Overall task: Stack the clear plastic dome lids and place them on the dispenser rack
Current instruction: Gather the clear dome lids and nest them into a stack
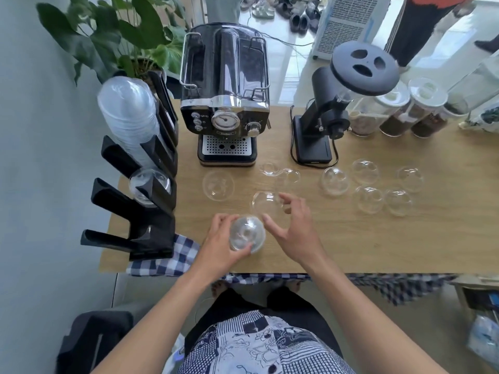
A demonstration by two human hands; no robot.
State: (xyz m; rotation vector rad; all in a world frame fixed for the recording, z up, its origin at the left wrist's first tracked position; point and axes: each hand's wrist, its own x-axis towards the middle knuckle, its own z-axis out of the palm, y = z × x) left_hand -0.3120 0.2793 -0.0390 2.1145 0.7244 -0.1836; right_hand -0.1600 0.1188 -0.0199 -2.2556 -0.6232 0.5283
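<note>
My left hand (220, 245) grips a clear dome lid (247, 234) near the table's front edge. My right hand (293, 226) hovers just right of it, fingers spread, its fingertips at the rim of another dome lid (264, 203) lying on the table. Whether it touches that lid I cannot tell. More clear dome lids lie loose: one at the left (218, 185), two in the middle (280, 174) and several at the right (368, 184). The black dispenser rack (151, 225) stands at the table's left edge, with a tall lid stack (127, 114) in its top slot and one lid (149, 184) lower down.
A black espresso machine (225, 98) and a black grinder (332, 114) stand at the back of the wooden table (378, 247). Jars (405, 114) line the back right. A checked cloth (167, 260) hangs over the front left edge. A plant (113, 36) rises behind the rack.
</note>
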